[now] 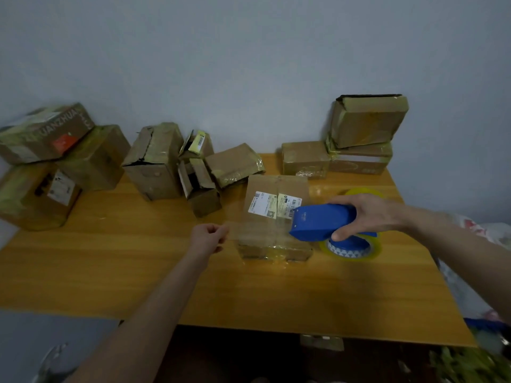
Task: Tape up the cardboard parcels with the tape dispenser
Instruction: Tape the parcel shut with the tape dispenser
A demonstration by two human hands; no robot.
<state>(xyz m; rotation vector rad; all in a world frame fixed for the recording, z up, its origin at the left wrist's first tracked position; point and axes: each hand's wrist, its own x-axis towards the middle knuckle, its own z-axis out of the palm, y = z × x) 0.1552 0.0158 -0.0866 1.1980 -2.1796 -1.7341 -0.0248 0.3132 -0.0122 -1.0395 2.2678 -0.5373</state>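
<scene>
Head view is showing the pull-out step. The right hand (367,214) is gripping the blue tape dispenser (320,222), fingers and thumb curling round its body, just off the right edge of the parcel (273,189) lying mid-table (138,266). The left hand (209,236) is pinching what appears to be the free end of the tape (234,229). The tape is stretching as a clear, glossy sheet from the dispenser across the parcel's top to those fingers. I cannot tell whether any of it is touching the cardboard yet.

By my judgement the next move is calling for lowering the sheet flat, pressing it down, wrapping the ends over the sides, then cutting at the dispenser. Slack or twist would be risking wrinkles.

The parcel is a matte brown cardboard box carrying white printed labels, with shiny tape already banding its near face. The dispenser is looking like smooth hard plastic, with a yellowish roll (351,254) sitting under the hand. The table is showing a warm wood grain. Other boxes (365,125) are standing along the wall, some dented, one open box (199,186) gaping.
</scene>
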